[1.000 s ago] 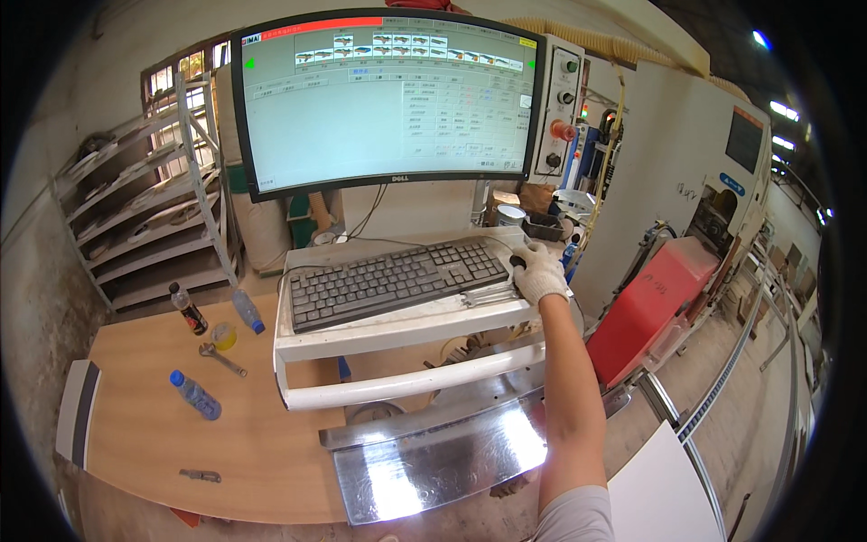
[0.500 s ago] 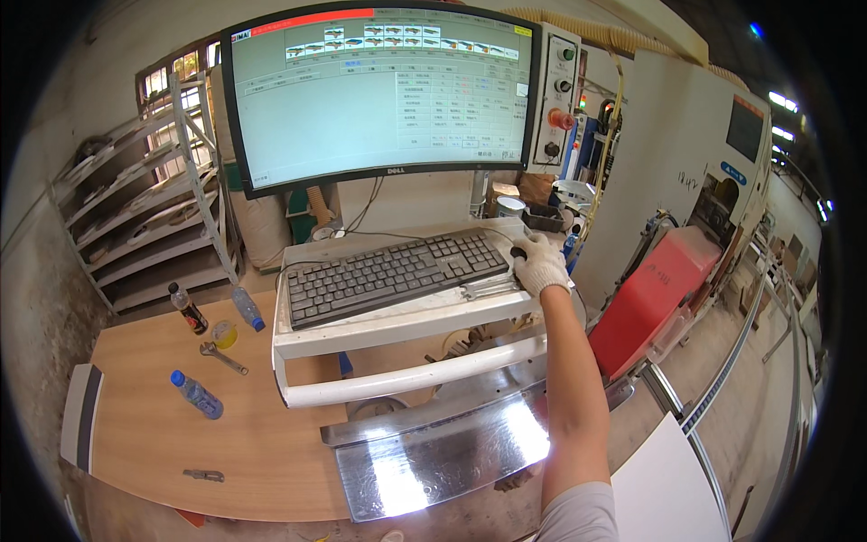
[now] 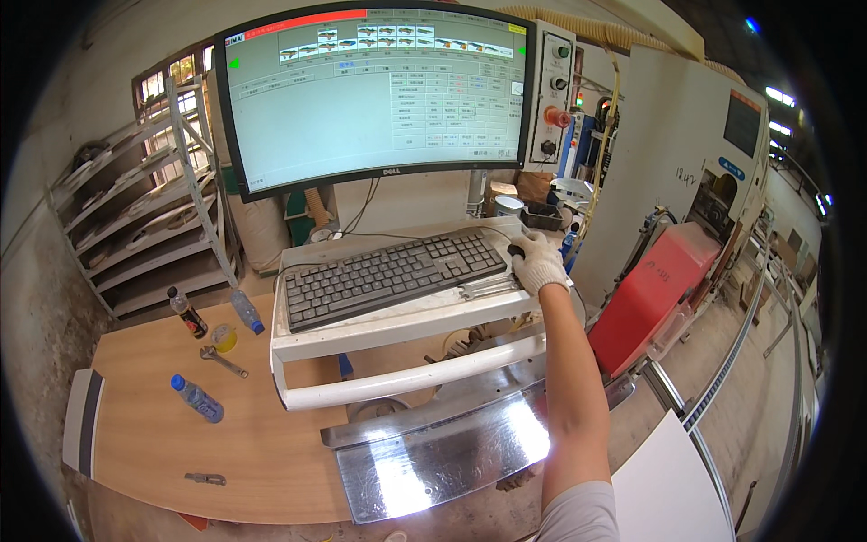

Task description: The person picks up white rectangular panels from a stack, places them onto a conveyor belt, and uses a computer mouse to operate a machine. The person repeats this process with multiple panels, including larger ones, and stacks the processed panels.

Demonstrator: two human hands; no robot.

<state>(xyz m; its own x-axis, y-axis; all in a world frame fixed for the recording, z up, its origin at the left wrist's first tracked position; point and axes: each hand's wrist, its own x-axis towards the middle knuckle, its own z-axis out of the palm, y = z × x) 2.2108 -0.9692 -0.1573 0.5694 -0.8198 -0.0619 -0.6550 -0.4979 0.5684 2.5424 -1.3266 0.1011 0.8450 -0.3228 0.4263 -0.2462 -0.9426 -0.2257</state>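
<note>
My right hand (image 3: 542, 263), in a pale knit work glove, is wrapped over a dark computer mouse (image 3: 516, 250) at the right end of a white shelf. Most of the mouse is hidden under the palm and fingers. Left of it lies a black keyboard (image 3: 393, 274), set at a slant. Metal wrenches (image 3: 489, 287) rest on the shelf just below the mouse. Above the shelf stands a wide monitor (image 3: 375, 104) with a lit screen of small pictures and tables. No part of my left hand shows.
Beside the monitor is a control panel (image 3: 548, 95) with knobs and a red button. Bottles (image 3: 197, 398), an adjustable wrench (image 3: 224, 361) and a utility knife (image 3: 206, 479) lie on the wooden board (image 3: 262, 443). A white rail (image 3: 415, 375) fronts the shelf; a red machine cover (image 3: 655, 298) stands right.
Green marks now show near the screen's left and right edges. The view has shifted slightly. My right hand stays on the mouse.
</note>
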